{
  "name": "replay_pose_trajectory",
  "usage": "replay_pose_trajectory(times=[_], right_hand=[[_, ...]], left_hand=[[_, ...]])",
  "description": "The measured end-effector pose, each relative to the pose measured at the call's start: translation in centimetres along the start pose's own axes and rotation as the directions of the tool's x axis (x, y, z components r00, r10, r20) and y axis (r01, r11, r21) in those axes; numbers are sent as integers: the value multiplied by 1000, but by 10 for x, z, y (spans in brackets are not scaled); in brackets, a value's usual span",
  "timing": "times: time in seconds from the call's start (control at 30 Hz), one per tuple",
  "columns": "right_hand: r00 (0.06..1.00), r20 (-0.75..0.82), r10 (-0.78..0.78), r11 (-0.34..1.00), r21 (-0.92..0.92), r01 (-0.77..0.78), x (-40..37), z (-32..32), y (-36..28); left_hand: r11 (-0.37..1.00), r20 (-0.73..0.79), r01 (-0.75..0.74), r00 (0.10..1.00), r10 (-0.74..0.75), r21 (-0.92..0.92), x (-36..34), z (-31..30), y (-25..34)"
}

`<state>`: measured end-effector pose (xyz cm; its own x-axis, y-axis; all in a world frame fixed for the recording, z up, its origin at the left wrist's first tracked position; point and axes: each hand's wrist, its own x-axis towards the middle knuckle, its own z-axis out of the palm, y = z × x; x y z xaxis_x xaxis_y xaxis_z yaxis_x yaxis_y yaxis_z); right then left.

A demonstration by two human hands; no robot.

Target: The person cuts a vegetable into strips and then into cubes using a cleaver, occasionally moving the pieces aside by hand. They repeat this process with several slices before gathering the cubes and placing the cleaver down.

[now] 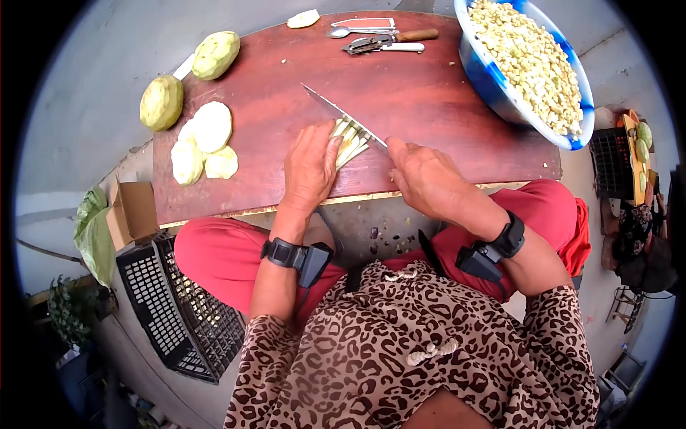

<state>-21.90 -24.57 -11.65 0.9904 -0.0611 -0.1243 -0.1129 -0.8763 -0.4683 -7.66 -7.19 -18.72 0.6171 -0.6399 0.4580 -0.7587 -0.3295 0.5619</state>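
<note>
My right hand (430,176) is closed round the handle of a long kitchen knife (348,116). Its blade points up and to the left, lying across a bundle of pale green vegetable strips (350,145) on the red-brown wooden table (286,107). Against the left side of these strips, the fingers of my left hand (311,163) are bent and hold them together. Several round pale slices (212,127) lie to the left of that hand, some overlapping. Farther left are two whole peeled vegetables (216,55), pale green.
A blue-and-white basin (493,82) heaped with diced pieces (532,64) stands at the back right. Peelers (368,45), a spoon (343,31) and a wooden-handled tool (416,35) lie at the far edge, near another slice (304,18). A black crate (161,304) and cardboard box (133,211) are lower left.
</note>
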Motion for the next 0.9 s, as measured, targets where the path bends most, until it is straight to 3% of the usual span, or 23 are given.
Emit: replay_pose_trajectory(times=[0.2, 0.23, 0.53, 0.83, 0.9], right_hand=[[1000, -15, -4, 1000, 14, 4, 0, -1, 0], [1000, -17, -5, 1000, 19, 5, 1, 0, 0], [994, -110, -9, 996, 83, 18, -1, -2, 6], [999, -22, 44, 997, 69, -43, -3, -7, -1], [996, -86, 6, 997, 79, 1, -3, -1, 4]], left_hand=[[980, 127, -25, 992, -1, 200, -3, -6, 9], [980, 182, 3, 982, -40, 200, -5, -7, 9], [995, 87, -65, 994, 59, 73, -10, -6, 5], [998, 114, -64, 992, 62, 21, -13, -5, -10], [998, 117, -61, 992, 57, 30, -14, -4, -10]])
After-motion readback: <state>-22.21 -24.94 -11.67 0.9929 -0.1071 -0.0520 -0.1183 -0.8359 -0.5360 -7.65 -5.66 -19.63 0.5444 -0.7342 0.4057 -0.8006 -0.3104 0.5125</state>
